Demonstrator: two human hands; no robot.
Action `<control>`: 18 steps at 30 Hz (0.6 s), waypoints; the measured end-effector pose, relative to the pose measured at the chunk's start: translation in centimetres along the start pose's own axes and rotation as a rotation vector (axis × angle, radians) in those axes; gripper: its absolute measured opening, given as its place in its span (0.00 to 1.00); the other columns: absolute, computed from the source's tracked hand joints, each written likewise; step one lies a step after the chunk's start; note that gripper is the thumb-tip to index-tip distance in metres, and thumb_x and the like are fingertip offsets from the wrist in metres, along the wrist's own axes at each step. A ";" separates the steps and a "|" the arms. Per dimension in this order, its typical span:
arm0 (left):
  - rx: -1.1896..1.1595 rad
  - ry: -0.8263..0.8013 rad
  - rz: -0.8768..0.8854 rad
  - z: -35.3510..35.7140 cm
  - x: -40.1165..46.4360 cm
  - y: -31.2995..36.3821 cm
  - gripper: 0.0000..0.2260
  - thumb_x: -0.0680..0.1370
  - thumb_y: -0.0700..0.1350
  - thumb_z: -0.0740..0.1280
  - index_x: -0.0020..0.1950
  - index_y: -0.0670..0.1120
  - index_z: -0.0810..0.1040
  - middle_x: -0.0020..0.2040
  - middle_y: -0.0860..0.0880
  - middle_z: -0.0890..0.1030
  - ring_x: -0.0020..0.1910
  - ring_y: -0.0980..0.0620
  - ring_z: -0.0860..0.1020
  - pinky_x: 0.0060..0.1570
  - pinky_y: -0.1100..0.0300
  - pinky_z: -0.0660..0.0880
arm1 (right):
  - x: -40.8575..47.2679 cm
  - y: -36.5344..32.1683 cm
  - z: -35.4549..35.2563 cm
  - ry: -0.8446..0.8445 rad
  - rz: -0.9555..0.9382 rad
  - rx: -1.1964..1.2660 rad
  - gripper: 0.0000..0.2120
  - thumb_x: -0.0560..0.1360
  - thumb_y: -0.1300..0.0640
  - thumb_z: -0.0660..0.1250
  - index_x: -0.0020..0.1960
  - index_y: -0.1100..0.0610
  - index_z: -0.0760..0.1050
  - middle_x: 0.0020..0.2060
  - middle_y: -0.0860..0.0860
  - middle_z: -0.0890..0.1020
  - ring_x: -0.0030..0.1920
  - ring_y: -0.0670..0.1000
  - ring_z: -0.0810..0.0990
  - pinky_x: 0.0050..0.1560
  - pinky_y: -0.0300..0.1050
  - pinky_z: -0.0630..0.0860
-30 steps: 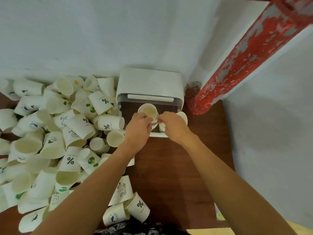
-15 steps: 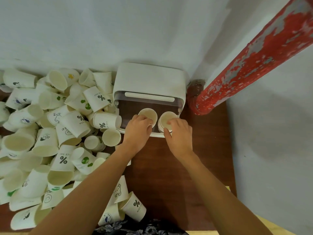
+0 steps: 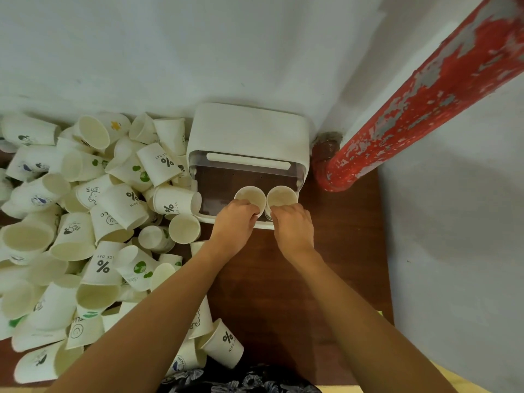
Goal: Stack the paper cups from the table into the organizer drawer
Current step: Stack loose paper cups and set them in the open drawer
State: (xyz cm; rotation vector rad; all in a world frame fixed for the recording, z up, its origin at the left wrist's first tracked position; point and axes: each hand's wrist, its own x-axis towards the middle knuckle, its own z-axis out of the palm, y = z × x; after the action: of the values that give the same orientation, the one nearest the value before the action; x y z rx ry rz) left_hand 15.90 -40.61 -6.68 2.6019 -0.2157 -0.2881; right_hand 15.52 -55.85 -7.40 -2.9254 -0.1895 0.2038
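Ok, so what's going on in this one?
A person is loading paper cups into a white organizer drawer that stands pulled open at the back of a wooden table. The left hand holds the left cup and the right hand holds the right cup; both cups stand upright, side by side, at the drawer's front. A big heap of loose cups lies on the table to the left, not yet stacked.

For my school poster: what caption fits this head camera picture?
Two hands, left and right, set paper cups upright in the organizer drawer.
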 end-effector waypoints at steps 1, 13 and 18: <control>-0.001 0.004 -0.004 0.0 -0.2 0.1 0.10 0.79 0.42 0.65 0.60 0.47 0.80 0.58 0.48 0.81 0.56 0.50 0.77 0.57 0.57 0.74 | 0.0 0.1 0.0 -0.005 -0.002 0.010 0.09 0.78 0.61 0.62 0.51 0.55 0.81 0.46 0.51 0.84 0.52 0.56 0.77 0.50 0.50 0.72; -0.055 0.150 -0.182 -3.2 -9.0 -3.6 0.09 0.77 0.44 0.66 0.56 0.47 0.81 0.53 0.51 0.80 0.51 0.50 0.77 0.46 0.55 0.76 | -6.2 -3.4 0.1 -0.257 -0.039 0.426 0.11 0.80 0.55 0.62 0.60 0.51 0.78 0.54 0.47 0.80 0.53 0.48 0.78 0.54 0.42 0.74; 0.122 0.064 -0.322 -3.0 -15.1 -7.2 0.15 0.74 0.45 0.68 0.61 0.50 0.77 0.63 0.48 0.74 0.60 0.45 0.72 0.54 0.50 0.73 | -10.7 -5.6 3.7 -0.693 -0.084 0.401 0.18 0.76 0.51 0.67 0.65 0.48 0.74 0.59 0.47 0.78 0.57 0.48 0.77 0.59 0.49 0.75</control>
State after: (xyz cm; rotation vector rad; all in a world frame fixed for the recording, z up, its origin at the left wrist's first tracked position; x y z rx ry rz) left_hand 2.77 -29.93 -5.32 2.7573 0.2173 -0.3113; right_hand 3.84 -51.16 -8.54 -2.3356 -0.3242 1.0957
